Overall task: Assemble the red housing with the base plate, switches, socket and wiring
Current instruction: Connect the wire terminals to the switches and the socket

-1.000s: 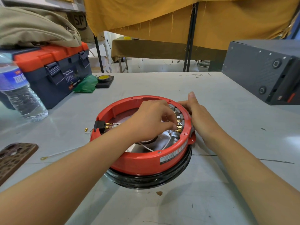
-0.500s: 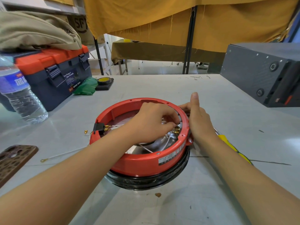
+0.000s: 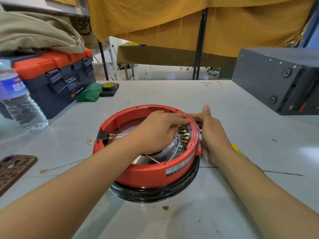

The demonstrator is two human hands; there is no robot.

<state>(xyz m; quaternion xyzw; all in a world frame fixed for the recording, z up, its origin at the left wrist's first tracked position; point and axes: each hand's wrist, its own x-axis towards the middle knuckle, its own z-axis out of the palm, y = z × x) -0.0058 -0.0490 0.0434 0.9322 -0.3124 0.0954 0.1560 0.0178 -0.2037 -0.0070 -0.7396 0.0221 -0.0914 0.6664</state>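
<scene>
Workshop, makeshift assembly area.
Scuffed grey bench (image 3: 172, 94), orange-lidded toolbox (image 3: 57, 80), tape roll (image 3: 107, 86), grey equipment box (image 3: 276, 78), mustard cloth (image 3: 172, 19) hung over metal frames.

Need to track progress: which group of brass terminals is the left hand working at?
The group on the housing's right wall, by the left hand; the socket's terminals sit untouched.

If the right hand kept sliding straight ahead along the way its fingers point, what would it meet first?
Probably nothing nearby: the right hand points away along the red housing's outer wall, over bare table; depth is uncertain.
</scene>
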